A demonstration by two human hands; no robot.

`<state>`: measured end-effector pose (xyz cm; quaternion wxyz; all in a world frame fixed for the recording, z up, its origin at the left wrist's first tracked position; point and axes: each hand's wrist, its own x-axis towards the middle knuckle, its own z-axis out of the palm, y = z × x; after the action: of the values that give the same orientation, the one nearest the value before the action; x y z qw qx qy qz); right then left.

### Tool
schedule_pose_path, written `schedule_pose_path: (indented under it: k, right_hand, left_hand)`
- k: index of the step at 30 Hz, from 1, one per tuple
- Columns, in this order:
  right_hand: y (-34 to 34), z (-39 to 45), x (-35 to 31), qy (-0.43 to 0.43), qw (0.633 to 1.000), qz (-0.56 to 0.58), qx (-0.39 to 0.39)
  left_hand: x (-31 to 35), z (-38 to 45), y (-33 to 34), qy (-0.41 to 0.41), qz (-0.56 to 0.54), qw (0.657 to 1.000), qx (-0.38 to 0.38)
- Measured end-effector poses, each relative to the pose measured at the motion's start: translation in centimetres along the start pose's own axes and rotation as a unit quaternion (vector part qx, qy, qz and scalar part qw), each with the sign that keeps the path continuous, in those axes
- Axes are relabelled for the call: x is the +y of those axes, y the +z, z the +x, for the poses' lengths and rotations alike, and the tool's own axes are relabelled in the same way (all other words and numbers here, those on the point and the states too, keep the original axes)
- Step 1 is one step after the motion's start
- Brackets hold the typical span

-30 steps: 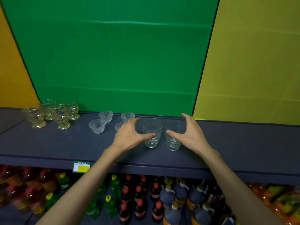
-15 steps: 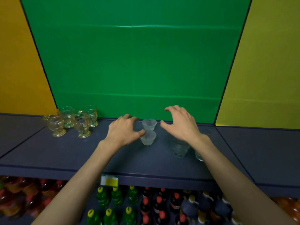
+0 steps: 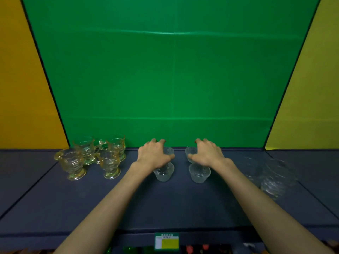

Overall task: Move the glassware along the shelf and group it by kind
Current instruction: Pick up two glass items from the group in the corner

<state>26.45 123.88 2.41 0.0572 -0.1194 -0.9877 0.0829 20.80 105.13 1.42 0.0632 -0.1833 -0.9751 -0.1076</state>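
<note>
Four small ribbed clear cups stand in a square at the middle of the dark shelf point(image 3: 165, 204). My left hand point(image 3: 154, 155) curls over the back left cup point(image 3: 169, 150), thumb on its near side. My right hand point(image 3: 208, 153) curls the same way over the back right cup point(image 3: 189, 153). The front left cup point(image 3: 163, 174) and front right cup point(image 3: 199, 173) stand free just below my wrists. Several amber footed glasses point(image 3: 110, 163) are grouped at the left. Two clear tumblers point(image 3: 273, 177) stand blurred at the right.
A green backdrop point(image 3: 168, 79) rises straight behind the shelf, with yellow panels on either side. A price tag point(image 3: 167, 241) hangs on the shelf's front edge, and bottle caps show on the level below.
My view has swung left and down. Both hands have left the tumblers, now at the right, and have come down onto the two back small cups.
</note>
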Motion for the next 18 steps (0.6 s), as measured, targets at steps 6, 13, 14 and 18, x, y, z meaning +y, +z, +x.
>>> schedule_pose_path:
  k: [6,13,14,18]
  right_hand:
    - [1.3,1.1,-0.1,0.031,0.999,0.008,-0.038]
    - [2.4,1.5,0.1,0.031,0.999,0.009,-0.032]
    - [2.6,1.6,0.2,0.031,0.999,0.015,-0.028]
    - [2.8,1.6,0.4,0.028,0.999,0.046,-0.005]
  left_hand:
    - [-0.7,1.2,1.5,-0.027,-0.02,0.999,-0.015]
    - [-0.5,1.6,2.0,-0.043,-0.074,0.996,0.017]
    - [-0.4,1.6,2.0,-0.046,-0.079,0.996,0.019]
    - [0.0,1.3,2.2,-0.059,-0.109,0.992,0.029]
